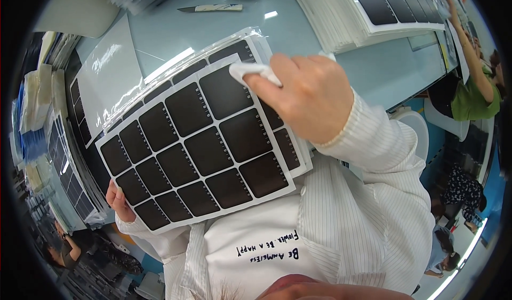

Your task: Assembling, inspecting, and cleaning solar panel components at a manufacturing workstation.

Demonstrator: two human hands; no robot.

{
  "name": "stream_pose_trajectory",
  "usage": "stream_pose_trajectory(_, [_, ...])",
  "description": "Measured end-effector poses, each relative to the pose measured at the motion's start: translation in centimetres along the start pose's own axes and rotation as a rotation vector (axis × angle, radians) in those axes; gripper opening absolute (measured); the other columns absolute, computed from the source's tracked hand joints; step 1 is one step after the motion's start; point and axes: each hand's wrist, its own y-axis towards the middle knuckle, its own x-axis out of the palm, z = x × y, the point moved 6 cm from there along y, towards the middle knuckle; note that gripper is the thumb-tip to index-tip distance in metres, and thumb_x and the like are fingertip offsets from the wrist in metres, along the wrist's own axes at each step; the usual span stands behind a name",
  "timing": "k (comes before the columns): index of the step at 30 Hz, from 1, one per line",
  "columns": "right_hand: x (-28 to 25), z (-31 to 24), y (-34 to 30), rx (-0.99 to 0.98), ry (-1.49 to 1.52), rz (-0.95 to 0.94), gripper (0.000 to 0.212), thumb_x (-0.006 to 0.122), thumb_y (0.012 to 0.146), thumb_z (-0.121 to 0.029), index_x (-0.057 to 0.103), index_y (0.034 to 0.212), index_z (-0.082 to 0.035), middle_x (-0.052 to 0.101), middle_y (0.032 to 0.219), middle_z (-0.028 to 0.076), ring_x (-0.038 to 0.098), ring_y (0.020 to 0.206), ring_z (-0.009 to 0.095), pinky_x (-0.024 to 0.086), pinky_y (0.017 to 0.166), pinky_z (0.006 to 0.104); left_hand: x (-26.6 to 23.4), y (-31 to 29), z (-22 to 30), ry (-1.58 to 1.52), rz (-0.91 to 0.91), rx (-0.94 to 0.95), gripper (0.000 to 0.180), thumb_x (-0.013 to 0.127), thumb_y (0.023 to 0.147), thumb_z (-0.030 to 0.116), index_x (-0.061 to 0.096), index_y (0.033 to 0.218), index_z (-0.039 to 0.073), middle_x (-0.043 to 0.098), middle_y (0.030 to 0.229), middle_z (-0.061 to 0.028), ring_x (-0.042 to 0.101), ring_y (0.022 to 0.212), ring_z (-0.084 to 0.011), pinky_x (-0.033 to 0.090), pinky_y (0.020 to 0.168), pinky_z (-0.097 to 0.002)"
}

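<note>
A white sheet (185, 138) with rows of black rounded squares is tilted in front of my chest. At its lower left edge, my left hand (121, 203) pinches it, with the thumb on the front. My right hand (306, 98) grips a folded white cloth (255, 72), which touches the top right black square. Beneath the sheet lies a stack of similar sheets (234, 49), partly in clear plastic film. The fingers of my left hand behind the sheet are hidden.
A knife (213, 8) with a wrapped pale handle lies on the glossy table (277, 33). A thick stack of printed sheets (341, 23) stands at the far right. Glossy white film (113, 79) and more sheets (69, 167) lie left. A person in green (474, 105) works at the right.
</note>
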Motion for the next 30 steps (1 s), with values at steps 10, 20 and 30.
stream_pose_trajectory(10, [-0.8, -1.4, -1.1, -0.054, -0.004, -0.098, 0.021, 0.062, 0.072, -0.013, 0.065, 0.092, -0.009, 0.039, 0.062, 0.004, 0.048, 0.049, 0.015, 0.037, 0.043, 0.0272, 0.1, -0.2, -0.2, -0.003, -0.006, 0.006, 0.027, 0.044, 0.087, 0.017, 0.058, 0.088, -0.007, 0.061, 0.100, -0.0127, 0.058, 0.086, -0.0153, 0.042, 0.081, -0.0259])
stream_pose_trajectory(20, [0.3, 1.1, 1.2, 0.056, -0.003, 0.084, 0.021, 0.059, 0.074, -0.008, 0.065, 0.094, -0.011, 0.048, 0.064, 0.006, 0.052, 0.047, 0.020, 0.040, 0.042, 0.0315, -0.3, -0.1, -0.6, -0.012, 0.012, 0.021, 0.024, 0.048, 0.086, 0.015, 0.046, 0.067, 0.001, 0.058, 0.104, -0.0153, 0.055, 0.091, -0.0175, 0.038, 0.085, -0.0288])
stream_pose_trajectory(30, [-1.6, 5.8, 5.0, 0.326, -0.017, 0.548, 0.042, 0.061, 0.078, -0.010, 0.056, 0.120, -0.011, 0.052, 0.108, 0.026, 0.056, 0.099, 0.038, 0.046, 0.083, 0.0392, 3.3, 0.3, 2.2, 0.128, -0.027, 0.204, 0.025, 0.048, 0.088, 0.013, 0.046, 0.066, 0.001, 0.055, 0.079, -0.0090, 0.048, 0.072, -0.0139, 0.037, 0.071, -0.0263])
